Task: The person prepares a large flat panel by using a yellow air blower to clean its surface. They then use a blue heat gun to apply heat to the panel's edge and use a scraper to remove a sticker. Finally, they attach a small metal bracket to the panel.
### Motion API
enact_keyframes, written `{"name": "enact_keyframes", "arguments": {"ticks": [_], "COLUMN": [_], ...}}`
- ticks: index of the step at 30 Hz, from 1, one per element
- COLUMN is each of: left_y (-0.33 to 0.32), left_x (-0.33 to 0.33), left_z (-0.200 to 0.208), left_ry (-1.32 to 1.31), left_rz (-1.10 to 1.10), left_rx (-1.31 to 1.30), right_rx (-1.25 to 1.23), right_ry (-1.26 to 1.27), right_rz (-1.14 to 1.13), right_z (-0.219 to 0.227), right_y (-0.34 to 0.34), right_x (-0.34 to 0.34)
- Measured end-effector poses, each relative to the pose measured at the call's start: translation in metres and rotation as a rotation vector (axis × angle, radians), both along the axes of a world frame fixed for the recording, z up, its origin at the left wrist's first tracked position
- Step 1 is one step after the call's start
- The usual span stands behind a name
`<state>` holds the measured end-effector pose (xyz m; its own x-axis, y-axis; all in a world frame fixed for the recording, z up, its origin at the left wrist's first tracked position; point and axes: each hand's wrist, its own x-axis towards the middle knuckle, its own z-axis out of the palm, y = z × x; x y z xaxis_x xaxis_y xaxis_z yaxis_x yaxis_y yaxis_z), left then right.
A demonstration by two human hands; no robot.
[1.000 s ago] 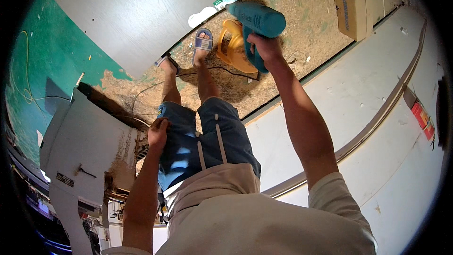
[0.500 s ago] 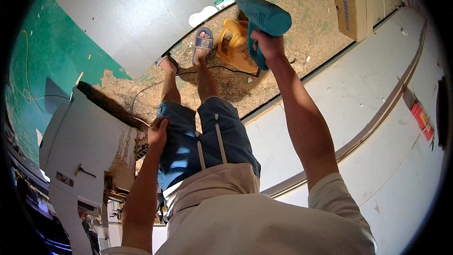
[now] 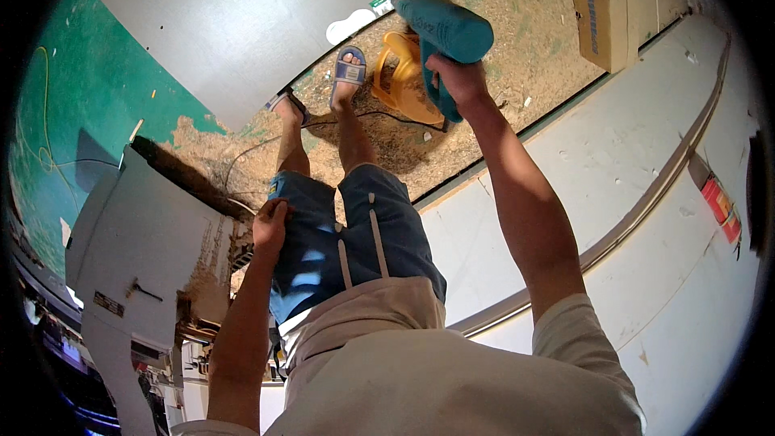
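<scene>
Holding a teal gun-shaped tool out in our right hand

Nearest, our left hand is at the left leg of our blue shorts, fingers curled; we cannot tell whether they pinch the cloth. It is well apart from the tool. Farther out and to the right, our right hand is wrapped around the tool's handle, so that grip is the nearer one by far.

From our right fist, the tool's body lies on the far side. Its long axis runs crosswise, the narrow end pointing far left and the broad, rounded end to the right and a little nearer. The handle slants near from the body, its lower end showing beyond our fingers. The casing is an even teal with faint dark marks along the side.

Past the handle, to its left, we see an orange plastic piece, partly covered by the tool in our view; we cannot judge the gap between them. Farther off, a grey panel lies left and a cardboard box stands right.
</scene>
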<state>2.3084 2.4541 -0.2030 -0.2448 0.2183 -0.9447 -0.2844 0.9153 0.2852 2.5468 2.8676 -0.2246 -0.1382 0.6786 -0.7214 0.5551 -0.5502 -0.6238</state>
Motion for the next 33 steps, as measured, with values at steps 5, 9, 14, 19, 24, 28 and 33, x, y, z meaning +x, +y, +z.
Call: {"name": "enact_keyframes", "arguments": {"ticks": [5,9,14,19,24,28,33], "left_y": [0.006,-0.002,-0.003,0.014,0.024,0.045,0.061], "left_x": [-0.002,0.0,-0.001,-0.005,-0.013,-0.023,-0.028], "left_z": [0.004,-0.001,0.002,0.01,0.008,0.003,-0.01], "left_ry": [0.01,-0.009,-0.011,0.009,-0.009,0.017,0.004], "left_rz": [-0.003,0.054,0.047,0.006,-0.018,-0.144,-0.144], "left_rx": [-0.031,-0.016,0.017,-0.001,0.001,-0.04,-0.087], "right_rx": [-0.034,-0.159,-0.112,-0.137,-0.295,-0.524,-0.579], "right_ry": [0.012,0.057,0.106,0.159,0.202,0.435,0.425], "right_rz": [-0.045,0.062,0.048,-0.064,-0.225,-0.626,-1.073], "right_z": [-0.005,0.0,-0.012,-0.005,0.015,0.067,0.037], "right_y": [-0.013,-0.024,-0.055,-0.071,-0.092,-0.129,-0.173], "right_x": [-0.012,-0.018,-0.029,-0.043,-0.006,0.068,0.148]}}
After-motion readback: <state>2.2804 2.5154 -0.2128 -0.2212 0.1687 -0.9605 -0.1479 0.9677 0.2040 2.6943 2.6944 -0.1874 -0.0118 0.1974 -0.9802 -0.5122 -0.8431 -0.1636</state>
